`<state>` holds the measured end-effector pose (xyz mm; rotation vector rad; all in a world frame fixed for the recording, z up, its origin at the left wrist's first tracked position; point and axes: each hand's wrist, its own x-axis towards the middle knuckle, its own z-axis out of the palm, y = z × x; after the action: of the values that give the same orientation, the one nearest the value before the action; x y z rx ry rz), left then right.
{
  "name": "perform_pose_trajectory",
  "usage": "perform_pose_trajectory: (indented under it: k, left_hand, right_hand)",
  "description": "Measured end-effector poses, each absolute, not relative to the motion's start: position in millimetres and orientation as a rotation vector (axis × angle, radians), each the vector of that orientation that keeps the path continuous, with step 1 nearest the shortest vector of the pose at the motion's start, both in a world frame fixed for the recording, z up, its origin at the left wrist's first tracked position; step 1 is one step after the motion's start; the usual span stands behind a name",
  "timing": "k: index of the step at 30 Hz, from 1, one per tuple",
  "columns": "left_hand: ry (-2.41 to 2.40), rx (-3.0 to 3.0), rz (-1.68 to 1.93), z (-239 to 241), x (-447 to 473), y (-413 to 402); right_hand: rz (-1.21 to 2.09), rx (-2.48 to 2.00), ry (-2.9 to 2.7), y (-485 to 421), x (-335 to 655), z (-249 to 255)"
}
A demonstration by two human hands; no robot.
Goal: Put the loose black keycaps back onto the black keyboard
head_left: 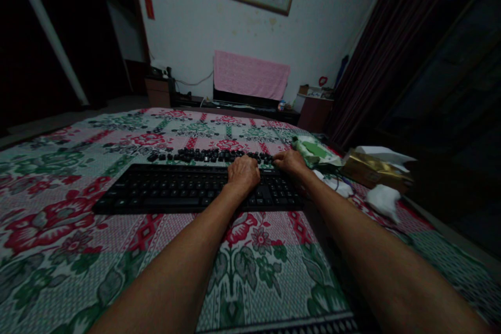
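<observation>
A black keyboard (168,188) lies flat on the patterned cloth. Behind its far edge stretches a row of small loose black keycaps (205,155). My left hand (243,171) rests over the keyboard's upper right part, its back toward me and its fingers curled; whatever lies under the fingertips is hidden. Past the keyboard's far right corner, my right hand (291,160) reaches to the right end of the keycap row. Its fingers are drawn together and point left, close to the keycaps. I cannot make out what, if anything, is between them.
Right of my right hand sit a green and white packet (315,151), a gold tissue box (376,169) and crumpled white tissue (383,202). The floral cloth (156,255) covers the surface. Beyond it, a pink towel (250,75) hangs over a dark screen by the wall.
</observation>
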<state>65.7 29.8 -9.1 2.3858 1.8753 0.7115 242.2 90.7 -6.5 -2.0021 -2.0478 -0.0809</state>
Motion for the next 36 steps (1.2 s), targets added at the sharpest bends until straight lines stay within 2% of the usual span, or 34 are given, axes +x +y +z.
perform_pose_trajectory:
  k: [7,12,18,27,30,34,36]
  left_hand:
    - [1.867,2.409,0.723,-10,65,30]
    - [1.87,2.404,0.734,-10,65,29]
    - [1.808,2.298,0.861,-5,64,32]
    - [1.299,2.192,1.048,-7,69,40]
    - [1.3,2.186,1.062,-7,69,39]
    - [1.436,2.139,1.199,-7,62,45]
    - [1.508,2.209,1.156,-7,57,47]
  right_hand:
    - [-0.058,-2.006,-2.068,88,241,-5]
    - [0.028,-1.812,-1.966,77,243,-4]
    - [0.424,-1.512,-1.758,47,233,5]
    - [0.817,-1.301,-1.618,26,223,3]
    - [0.758,-1.318,-1.633,28,224,2]
    - [0.471,-1.399,-1.716,32,230,0]
    - [0.359,-1.408,-1.796,33,230,0]
